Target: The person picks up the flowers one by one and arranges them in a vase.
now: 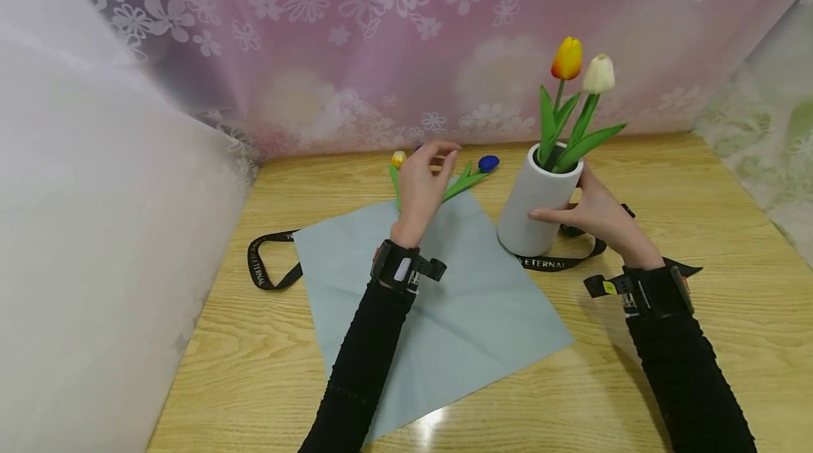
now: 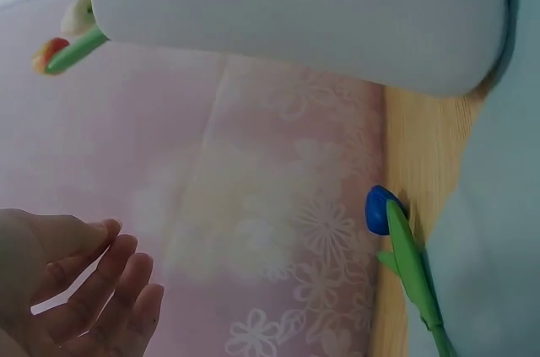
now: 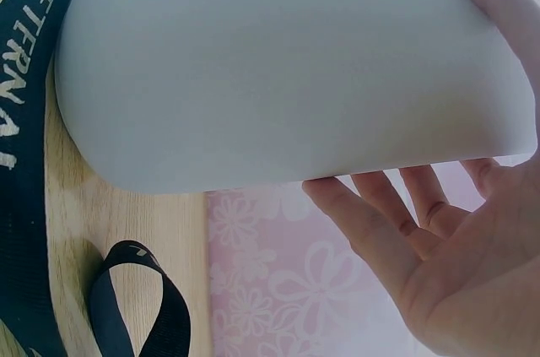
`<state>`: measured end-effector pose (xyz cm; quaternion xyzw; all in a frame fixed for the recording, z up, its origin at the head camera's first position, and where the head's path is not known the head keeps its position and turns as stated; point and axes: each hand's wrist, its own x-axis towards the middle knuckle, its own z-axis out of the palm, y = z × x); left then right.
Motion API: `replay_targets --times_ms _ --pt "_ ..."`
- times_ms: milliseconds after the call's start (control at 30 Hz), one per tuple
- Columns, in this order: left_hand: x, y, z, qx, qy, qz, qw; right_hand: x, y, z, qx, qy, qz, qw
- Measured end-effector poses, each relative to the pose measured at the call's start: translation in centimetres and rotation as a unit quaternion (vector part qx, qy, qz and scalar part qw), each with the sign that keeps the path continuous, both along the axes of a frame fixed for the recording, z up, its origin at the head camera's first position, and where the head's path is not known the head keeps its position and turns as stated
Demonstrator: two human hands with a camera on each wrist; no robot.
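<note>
A white vase point(image 1: 527, 209) stands at the paper's right edge, my right hand point(image 1: 606, 220) gripping its side with the thumb at the front and the fingers around the back. A yellow-orange tulip point(image 1: 567, 58) and a cream tulip point(image 1: 599, 75), with green leaves, rise from its mouth. My left hand point(image 1: 422, 183) is raised over the far part of a grey-blue sheet point(image 1: 483, 319). Its thumb and index fingertips meet, the other fingers loosely bent, with nothing between them in the left wrist view. Close by lie a blue tulip point(image 1: 488, 164) and a small yellow-white tulip point(image 1: 398, 159), stems partly hidden.
A black lettered ribbon loops out left of the sheet point(image 1: 255, 266); more black ribbon point(image 1: 551, 264) lies around the vase's base and behind my right wrist. The wooden table point(image 1: 711, 227) ends at a pink flowered curtain point(image 1: 368, 65). White cloth point(image 1: 95, 192) hangs along the left.
</note>
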<state>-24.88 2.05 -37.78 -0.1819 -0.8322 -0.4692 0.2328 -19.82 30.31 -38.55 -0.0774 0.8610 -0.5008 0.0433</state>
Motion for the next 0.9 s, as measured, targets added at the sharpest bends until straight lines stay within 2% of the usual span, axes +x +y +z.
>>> replay_targets --times_ms 167,333,500,733,900 --pt "-0.8 -0.5 -1.1 -0.02 -0.02 0.015 0.9995 0.0 0.0 0.0 -0.007 -0.008 0.003 0.9999" --pt "-1.2 -1.0 -2.2 -0.057 -0.081 0.024 0.9948 0.0 0.1 0.0 -0.008 -0.007 0.001 0.9999" --pt "-1.9 -1.2 -3.5 -0.111 -0.145 0.034 0.9825 -0.1 0.1 0.0 -0.001 0.0 0.001 1.0" --pt "-2.5 -1.4 -5.4 -0.181 -0.167 0.055 0.9675 0.0 0.1 0.0 0.006 -0.002 0.0 1.0" --pt "-2.6 -1.5 -6.2 -0.22 -0.201 0.053 0.9532 -0.3 0.1 -0.1 -0.008 -0.007 0.003 0.9999"
